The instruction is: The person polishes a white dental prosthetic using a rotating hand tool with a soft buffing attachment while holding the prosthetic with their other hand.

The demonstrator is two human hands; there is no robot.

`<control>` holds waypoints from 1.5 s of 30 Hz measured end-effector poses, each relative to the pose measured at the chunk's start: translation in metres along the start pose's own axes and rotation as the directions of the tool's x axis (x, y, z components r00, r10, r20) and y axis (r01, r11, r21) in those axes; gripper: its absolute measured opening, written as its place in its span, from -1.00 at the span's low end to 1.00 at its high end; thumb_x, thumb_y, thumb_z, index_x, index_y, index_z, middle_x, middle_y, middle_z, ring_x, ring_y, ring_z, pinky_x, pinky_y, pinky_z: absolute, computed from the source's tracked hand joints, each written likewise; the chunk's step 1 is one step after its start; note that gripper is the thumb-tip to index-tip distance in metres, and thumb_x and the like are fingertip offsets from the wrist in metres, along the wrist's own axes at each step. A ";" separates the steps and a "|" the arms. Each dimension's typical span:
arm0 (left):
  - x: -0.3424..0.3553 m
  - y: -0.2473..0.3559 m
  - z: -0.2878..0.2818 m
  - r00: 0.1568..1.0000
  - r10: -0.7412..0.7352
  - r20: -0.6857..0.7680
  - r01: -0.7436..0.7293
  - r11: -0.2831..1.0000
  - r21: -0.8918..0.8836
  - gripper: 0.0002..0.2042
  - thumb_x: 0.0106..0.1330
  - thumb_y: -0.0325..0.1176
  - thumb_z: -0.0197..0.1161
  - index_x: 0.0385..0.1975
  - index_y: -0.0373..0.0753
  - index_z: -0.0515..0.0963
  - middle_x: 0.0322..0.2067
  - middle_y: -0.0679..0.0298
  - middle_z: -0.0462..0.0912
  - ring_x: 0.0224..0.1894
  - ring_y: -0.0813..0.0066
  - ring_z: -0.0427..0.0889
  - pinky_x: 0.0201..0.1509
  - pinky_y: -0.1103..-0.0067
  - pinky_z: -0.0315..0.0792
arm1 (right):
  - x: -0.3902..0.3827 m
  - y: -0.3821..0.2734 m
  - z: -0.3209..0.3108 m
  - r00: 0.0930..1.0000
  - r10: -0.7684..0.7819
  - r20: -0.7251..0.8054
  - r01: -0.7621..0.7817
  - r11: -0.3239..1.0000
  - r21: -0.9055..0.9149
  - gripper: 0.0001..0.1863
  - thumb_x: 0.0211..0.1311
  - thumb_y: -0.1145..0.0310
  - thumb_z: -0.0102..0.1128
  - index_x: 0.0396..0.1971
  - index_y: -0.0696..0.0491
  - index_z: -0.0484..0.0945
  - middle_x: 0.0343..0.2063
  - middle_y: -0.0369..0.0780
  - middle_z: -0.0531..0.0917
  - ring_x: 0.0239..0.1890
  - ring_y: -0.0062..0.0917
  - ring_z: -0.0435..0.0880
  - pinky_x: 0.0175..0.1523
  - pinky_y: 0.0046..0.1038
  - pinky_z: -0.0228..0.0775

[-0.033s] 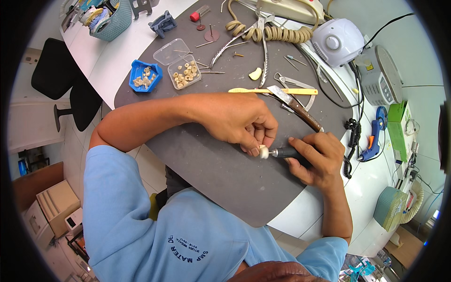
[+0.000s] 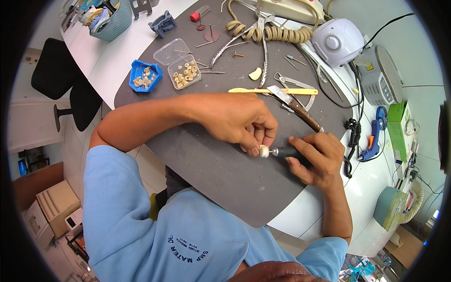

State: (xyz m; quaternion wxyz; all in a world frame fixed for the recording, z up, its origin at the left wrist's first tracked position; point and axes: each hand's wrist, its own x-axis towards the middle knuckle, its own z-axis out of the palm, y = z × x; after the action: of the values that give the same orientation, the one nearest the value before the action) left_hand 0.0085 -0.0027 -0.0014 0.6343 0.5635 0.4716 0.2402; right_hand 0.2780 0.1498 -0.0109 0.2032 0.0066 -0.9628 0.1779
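My right hand [image 2: 319, 157] is closed around a black rotary handpiece [image 2: 298, 154] with a metal nose. A white, rounded polishing tip [image 2: 264, 152] sits on its shank and points left. Against that tip, my left hand [image 2: 242, 122] pinches a small pale piece between thumb and fingers; the fingers hide most of it, so its exact shape cannot be told. Just beyond my hands lie a wooden-handled knife [image 2: 305, 115] and a yellow toothbrush [image 2: 291, 91]. Both hands are over the grey mat [image 2: 221, 188].
A clear box [image 2: 185, 73] and a blue tray [image 2: 144, 76] hold small tooth-like pieces. Pliers [image 2: 264, 47], a caliper [image 2: 300, 87] and several burs lie farther back. At the right are a white control unit [image 2: 337, 42], cables and a blue glue gun [image 2: 373, 141].
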 end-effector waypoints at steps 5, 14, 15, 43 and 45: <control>0.000 0.002 -0.001 1.000 0.002 0.006 -0.002 1.000 0.001 -0.83 0.39 -0.58 0.45 -0.08 -0.39 0.69 -0.23 0.16 0.90 -0.14 0.46 0.93 -0.01 0.56 0.75 | 0.001 0.000 -0.001 1.000 0.002 -0.008 -0.002 1.000 0.009 -0.60 0.02 0.11 0.66 -0.13 -0.06 0.90 -0.42 -0.34 0.67 -0.47 -0.46 0.57 -0.34 -0.35 0.31; -0.001 0.002 0.000 1.000 -0.021 0.006 0.021 0.999 0.026 -0.84 0.42 -0.56 0.45 -0.07 -0.40 0.69 -0.24 0.16 0.90 -0.16 0.46 0.92 -0.03 0.55 0.75 | 0.000 0.001 0.000 1.000 -0.018 -0.006 0.018 1.000 0.014 -0.60 0.03 0.10 0.66 -0.13 -0.05 0.89 -0.42 -0.35 0.67 -0.47 -0.47 0.58 -0.34 -0.36 0.31; -0.001 0.001 0.000 1.000 -0.021 0.006 0.021 1.000 0.019 -0.84 0.41 -0.56 0.45 -0.07 -0.40 0.69 -0.24 0.15 0.91 -0.18 0.47 0.92 -0.04 0.54 0.74 | 0.000 0.000 0.001 1.000 0.000 -0.011 0.000 1.000 0.001 -0.60 0.03 0.11 0.66 -0.13 -0.06 0.89 -0.42 -0.35 0.67 -0.47 -0.47 0.58 -0.34 -0.36 0.31; -0.002 0.003 -0.001 0.999 -0.036 0.012 0.036 0.999 0.001 -0.86 0.44 -0.59 0.34 -0.07 -0.43 0.68 -0.25 0.11 0.92 -0.21 0.48 0.92 -0.06 0.55 0.75 | 0.000 0.000 0.001 1.000 -0.010 -0.026 0.010 1.000 -0.010 -0.63 0.05 0.10 0.63 -0.16 -0.04 0.88 -0.42 -0.34 0.67 -0.50 -0.48 0.54 -0.37 -0.37 0.27; -0.002 0.003 -0.001 0.999 -0.032 0.010 0.032 0.999 -0.009 -0.86 0.44 -0.58 0.35 -0.07 -0.44 0.68 -0.25 0.11 0.92 -0.22 0.49 0.92 -0.06 0.55 0.75 | -0.001 -0.001 0.002 1.000 0.009 -0.030 -0.009 1.000 -0.018 -0.63 0.05 0.10 0.63 -0.16 -0.04 0.89 -0.43 -0.34 0.67 -0.50 -0.48 0.54 -0.36 -0.37 0.27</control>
State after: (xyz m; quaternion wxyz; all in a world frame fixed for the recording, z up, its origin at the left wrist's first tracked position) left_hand 0.0076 -0.0032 0.0019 0.6430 0.5541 0.4763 0.2293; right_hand 0.2784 0.1484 -0.0128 0.2167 -0.0023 -0.9613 0.1703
